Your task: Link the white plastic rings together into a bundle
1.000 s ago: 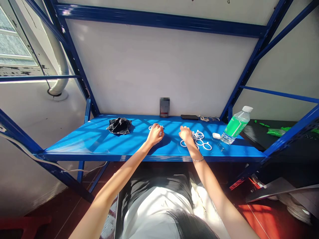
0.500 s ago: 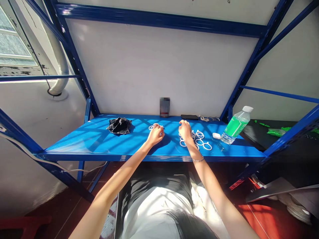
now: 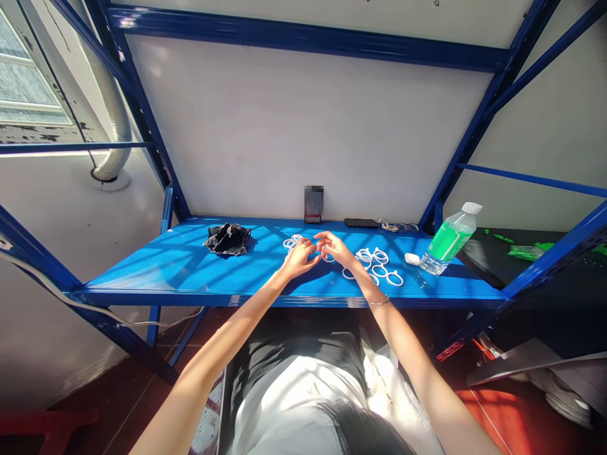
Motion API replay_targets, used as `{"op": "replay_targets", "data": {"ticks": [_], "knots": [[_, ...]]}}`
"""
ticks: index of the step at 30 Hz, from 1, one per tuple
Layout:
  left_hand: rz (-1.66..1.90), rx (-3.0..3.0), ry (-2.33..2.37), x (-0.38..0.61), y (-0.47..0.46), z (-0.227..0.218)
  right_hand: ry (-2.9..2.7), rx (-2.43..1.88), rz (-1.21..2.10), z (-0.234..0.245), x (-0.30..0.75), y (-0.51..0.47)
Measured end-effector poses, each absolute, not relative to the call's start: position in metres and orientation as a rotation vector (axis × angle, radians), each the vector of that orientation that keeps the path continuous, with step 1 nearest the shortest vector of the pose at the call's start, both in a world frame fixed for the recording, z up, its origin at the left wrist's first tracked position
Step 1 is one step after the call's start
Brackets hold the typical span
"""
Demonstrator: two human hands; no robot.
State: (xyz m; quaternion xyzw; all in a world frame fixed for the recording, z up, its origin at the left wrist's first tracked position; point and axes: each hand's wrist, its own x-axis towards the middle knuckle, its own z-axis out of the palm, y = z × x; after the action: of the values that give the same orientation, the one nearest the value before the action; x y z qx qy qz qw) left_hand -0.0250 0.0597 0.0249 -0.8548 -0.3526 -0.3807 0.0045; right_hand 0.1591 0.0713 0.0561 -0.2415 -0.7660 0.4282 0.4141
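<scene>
A: Where is the left hand (image 3: 300, 258) held?
B: Over the blue metal counter (image 3: 156, 268), with its fingers curved toward the right hand (image 3: 336, 248). Whether anything is grasped by it cannot be told.
A: And how is the right hand set?
B: Its fingers are bent and held close to those of the left; whether they touch cannot be made out. A thin white round ring (image 3: 331, 260) is partly seen below them, but whether it is gripped cannot be told.
A: Where are more rings found?
B: A small cluster of white rings (image 3: 293, 241) is partly covered by the left hand. A larger group of white rings (image 3: 368, 258) is spread on the counter beside the right wrist.
A: What else is seen?
B: A crumpled black plastic bag (image 3: 227, 241) is placed well to the left. At the right, a small white rounded case (image 3: 412, 259) is set just beside a clear plastic bottle with a green label (image 3: 447, 241).
</scene>
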Motion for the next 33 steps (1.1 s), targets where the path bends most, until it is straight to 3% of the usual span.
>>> {"op": "replay_targets", "data": {"ticks": [6,16,21,33], "knots": [[-1.272,-2.770,-1.064,-0.021,0.060,0.025,-1.919,-0.459,1.196,0.056,0.157,0.070],[-1.635,-2.721,-1.276,-0.021,0.056,0.034,-1.823,-0.692,0.994,0.056,0.158,0.074],[-1.887,-2.911,-1.427,-0.022,0.052,0.038,-1.792,-0.680,1.153,0.059,0.161,0.074],[-2.070,-3.427,-1.286,-0.022,0.050,0.042,-1.829,-0.613,1.403,0.065,0.157,0.062]]}}
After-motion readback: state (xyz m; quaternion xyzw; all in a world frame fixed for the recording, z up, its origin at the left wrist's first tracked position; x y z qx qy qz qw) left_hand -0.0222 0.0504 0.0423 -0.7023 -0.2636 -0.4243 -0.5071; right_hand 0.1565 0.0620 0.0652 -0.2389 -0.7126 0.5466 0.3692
